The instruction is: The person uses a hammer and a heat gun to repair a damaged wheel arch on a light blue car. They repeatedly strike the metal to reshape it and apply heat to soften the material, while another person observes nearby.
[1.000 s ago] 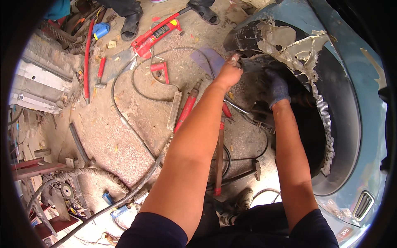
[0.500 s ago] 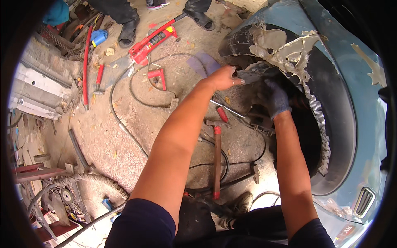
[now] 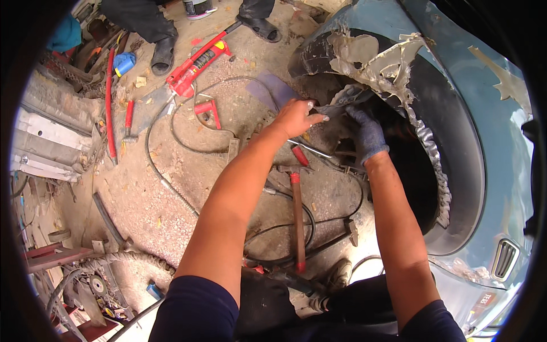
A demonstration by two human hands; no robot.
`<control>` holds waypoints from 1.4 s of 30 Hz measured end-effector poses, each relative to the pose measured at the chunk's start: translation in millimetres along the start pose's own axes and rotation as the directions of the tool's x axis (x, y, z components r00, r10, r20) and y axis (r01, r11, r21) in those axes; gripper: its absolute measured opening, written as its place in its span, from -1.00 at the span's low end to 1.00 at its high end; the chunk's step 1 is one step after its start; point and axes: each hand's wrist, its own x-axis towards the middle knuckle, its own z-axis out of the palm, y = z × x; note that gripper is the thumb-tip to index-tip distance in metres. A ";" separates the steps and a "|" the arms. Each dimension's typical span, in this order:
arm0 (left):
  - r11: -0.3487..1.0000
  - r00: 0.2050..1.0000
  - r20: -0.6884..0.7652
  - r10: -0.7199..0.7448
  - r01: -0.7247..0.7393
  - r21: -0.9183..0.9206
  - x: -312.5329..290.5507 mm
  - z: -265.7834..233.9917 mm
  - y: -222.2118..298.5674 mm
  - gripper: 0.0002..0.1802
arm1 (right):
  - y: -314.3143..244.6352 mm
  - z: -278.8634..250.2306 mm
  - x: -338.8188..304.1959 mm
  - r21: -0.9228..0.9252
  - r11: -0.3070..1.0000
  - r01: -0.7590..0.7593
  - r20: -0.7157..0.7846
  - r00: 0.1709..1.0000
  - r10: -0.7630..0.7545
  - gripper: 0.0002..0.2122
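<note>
Head view shows you crouched beside a teal car body [image 3: 456, 74] whose wheel arch [image 3: 450, 165] gapes dark on your right, its edge ragged with torn filler and crumpled metal. Below it lies the gritty concrete floor [image 3: 165, 211], strewn with tools and cables. At the upper left, a red hydraulic jack [image 3: 200, 61] lies near the sandalled feet of another person [image 3: 162, 51], and a pale metal panel [image 3: 48, 142] lies at the far left. A long hammer with a red-banded handle [image 3: 297, 219] lies on the floor between your forearms, amid loops of black cable [image 3: 188, 145]. Your left hand [image 3: 297, 117], bare, is stretched toward the arch with its fingers [image 3: 315, 118] pinched on the near end of a grey, bent strip of sheet metal [image 3: 345, 98] at the arch's front lip. Your right hand [image 3: 369, 134], in a dark blue glove, is just beside it, touching the same strip from below at the arch opening; whether its fingers are clenched on the metal you cannot tell from here.
</note>
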 end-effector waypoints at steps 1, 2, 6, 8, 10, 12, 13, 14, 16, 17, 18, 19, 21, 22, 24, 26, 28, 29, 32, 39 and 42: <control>0.999 0.999 -0.041 -0.026 0.028 0.037 -4.1 2.0 4.0 -0.38 | 0.4 1.6 0.6 0.027 0.999 0.018 0.022 1.000 -0.019 -0.71; 0.995 0.996 -0.074 -0.043 0.050 0.086 -7.3 3.3 7.4 -0.39 | 1.8 3.4 1.6 0.065 0.998 0.021 0.033 0.999 -0.024 -0.73; 0.995 0.963 -0.257 -0.086 0.096 0.029 -20.0 15.6 18.8 -0.44 | 9.1 14.6 10.4 0.185 0.983 0.011 0.102 0.994 -0.031 -0.79; 0.988 0.945 -0.306 -0.119 0.142 0.056 -22.2 20.7 21.4 -0.43 | 11.7 22.4 14.5 0.223 0.974 -0.031 0.131 0.991 0.002 -0.80; 0.985 0.932 -0.335 -0.142 0.166 0.045 -20.5 22.2 20.8 -0.41 | 12.5 30.0 17.3 0.259 0.964 -0.054 0.138 0.990 0.018 -0.80; 0.990 0.941 -0.318 -0.120 0.138 0.036 -14.2 18.0 17.2 -0.41 | 11.5 35.9 18.2 0.183 0.983 0.017 0.065 0.997 -0.029 -0.79; 0.992 0.947 -0.303 -0.106 0.120 0.029 -11.5 14.2 14.7 -0.42 | 10.1 38.3 18.4 0.153 0.986 0.061 0.023 0.998 -0.065 -0.79; 0.988 0.952 -0.277 -0.131 0.147 0.038 -6.2 10.0 12.4 -0.37 | 8.8 39.3 17.6 0.193 0.980 0.054 0.050 0.997 -0.065 -0.77; 0.989 0.953 -0.266 -0.145 0.144 -0.024 1.7 1.9 8.6 -0.34 | 4.6 40.5 17.0 0.247 0.967 0.054 0.089 0.993 -0.078 -0.76; 0.985 0.953 -0.247 -0.174 0.165 -0.056 3.1 -0.8 7.7 -0.32 | 2.5 40.6 16.5 0.263 0.965 0.019 0.086 0.995 -0.043 -0.75; 0.987 0.945 -0.287 -0.157 0.141 -0.075 6.0 -3.8 7.6 -0.30 | -0.2 40.3 16.6 0.285 0.958 -0.041 0.090 0.996 0.016 -0.75; 0.988 0.947 -0.284 -0.153 0.148 -0.036 6.6 -5.4 8.5 -0.28 | -2.8 39.7 16.2 0.279 0.959 -0.054 0.134 0.991 0.017 -0.75; 0.988 0.956 -0.259 -0.140 0.152 0.027 8.7 -9.6 11.1 -0.25 | -7.5 39.7 16.9 0.273 0.959 -0.072 0.170 0.985 0.025 -0.75; 0.985 0.951 -0.271 -0.148 0.167 0.047 9.4 -9.9 13.3 -0.27 | -9.4 40.2 18.2 0.273 0.960 -0.059 0.163 0.987 0.014 -0.76; 0.975 0.942 -0.284 -0.176 0.206 0.078 12.9 -10.2 17.7 -0.26 | -11.8 40.9 22.8 0.270 0.959 -0.090 0.198 0.980 0.037 -0.79; 0.965 0.929 -0.313 -0.198 0.241 0.107 16.6 -9.5 21.6 -0.25 | -12.0 41.9 30.2 0.284 0.950 -0.129 0.221 0.973 0.066 -0.81; 0.953 0.915 -0.338 -0.220 0.276 0.127 19.7 -8.7 24.2 -0.24 | -10.2 43.2 39.9 0.325 0.930 -0.171 0.246 0.965 0.091 -0.82; 0.954 0.908 -0.365 -0.207 0.270 0.130 21.0 -8.6 24.9 -0.23 | -8.6 43.9 44.9 0.344 0.921 -0.185 0.239 0.965 0.105 -0.83; 0.946 0.898 -0.396 -0.191 0.275 0.169 23.7 -6.4 26.4 -0.19 | -1.7 45.8 55.8 0.435 0.886 -0.162 0.244 0.968 0.058 -0.81; 0.902 0.796 -0.513 -0.322 0.422 0.089 26.5 -4.7 39.9 0.01 | -1.9 55.1 49.1 0.432 0.892 -0.135 0.221 0.974 0.040 -0.73; 0.917 0.827 -0.531 -0.184 0.338 0.210 27.8 -21.1 45.8 0.16 | -9.3 60.7 45.7 0.380 0.916 -0.128 0.196 0.979 0.055 -0.70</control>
